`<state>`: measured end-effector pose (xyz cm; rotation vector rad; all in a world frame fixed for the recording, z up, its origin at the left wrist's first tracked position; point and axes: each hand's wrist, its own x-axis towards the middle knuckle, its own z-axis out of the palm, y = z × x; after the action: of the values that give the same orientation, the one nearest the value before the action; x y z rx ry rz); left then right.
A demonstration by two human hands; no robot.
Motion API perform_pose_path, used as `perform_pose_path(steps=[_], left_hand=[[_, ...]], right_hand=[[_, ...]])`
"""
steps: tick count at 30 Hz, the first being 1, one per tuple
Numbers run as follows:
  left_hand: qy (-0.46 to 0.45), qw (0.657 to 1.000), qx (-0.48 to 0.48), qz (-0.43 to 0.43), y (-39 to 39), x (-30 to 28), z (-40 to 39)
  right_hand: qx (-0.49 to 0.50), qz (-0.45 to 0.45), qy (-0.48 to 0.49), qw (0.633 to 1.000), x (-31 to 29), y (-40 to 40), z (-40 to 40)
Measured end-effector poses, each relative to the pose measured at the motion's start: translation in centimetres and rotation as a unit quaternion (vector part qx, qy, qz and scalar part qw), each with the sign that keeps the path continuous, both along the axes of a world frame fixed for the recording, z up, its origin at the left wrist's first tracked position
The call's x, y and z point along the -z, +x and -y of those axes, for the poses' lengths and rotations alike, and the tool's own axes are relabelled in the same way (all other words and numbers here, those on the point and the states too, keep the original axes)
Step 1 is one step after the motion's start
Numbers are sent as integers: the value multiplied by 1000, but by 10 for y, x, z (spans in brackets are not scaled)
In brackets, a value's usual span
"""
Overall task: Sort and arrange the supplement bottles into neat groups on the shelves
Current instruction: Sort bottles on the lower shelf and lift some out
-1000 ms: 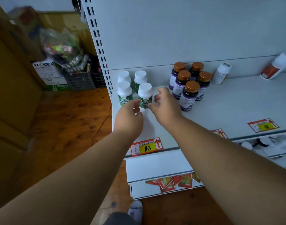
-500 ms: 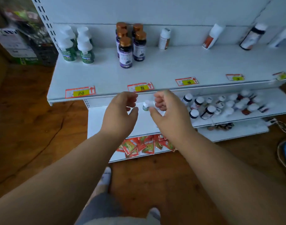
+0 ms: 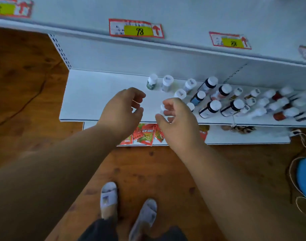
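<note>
L hand loose, empty; R hand curled by bottles, grip unclear

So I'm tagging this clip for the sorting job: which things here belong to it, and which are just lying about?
Part of the job:
- mixed bottles crowding the lower shelf
- green-labelled bottle standing apart
- small white-capped bottle at the right hand
- left hand, empty

Lying about:
- red snack packets
- price tags
- blue object on the floor

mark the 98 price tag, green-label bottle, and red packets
98 price tag (image 3: pixel 137 30), head view, yellow centre.
Green-label bottle (image 3: pixel 150 83), head view, its body.
Red packets (image 3: pixel 146 134), head view, the pile's middle.
</note>
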<state>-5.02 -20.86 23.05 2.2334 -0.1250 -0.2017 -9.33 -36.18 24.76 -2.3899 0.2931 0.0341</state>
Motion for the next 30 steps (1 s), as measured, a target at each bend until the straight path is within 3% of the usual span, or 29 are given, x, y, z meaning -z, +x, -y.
perform_pose_path(steps=[4, 15, 21, 27, 30], left_hand=[[17, 999, -26, -28, 44, 71, 18], [-75, 987, -122, -76, 135, 202, 80], [-137, 975, -161, -71, 176, 231, 97], [-211, 953, -181, -117, 198, 244, 94], [-203, 959, -159, -120, 186, 246, 86]], right_hand=[[-14, -15, 18, 1000, 73, 55, 16], [-133, -55, -173, 974, 189, 208, 72], [-151, -79, -264, 949, 218, 255, 63], [-121, 15, -269, 955, 228, 267, 62], [-108, 35, -260, 959, 227, 267, 58]])
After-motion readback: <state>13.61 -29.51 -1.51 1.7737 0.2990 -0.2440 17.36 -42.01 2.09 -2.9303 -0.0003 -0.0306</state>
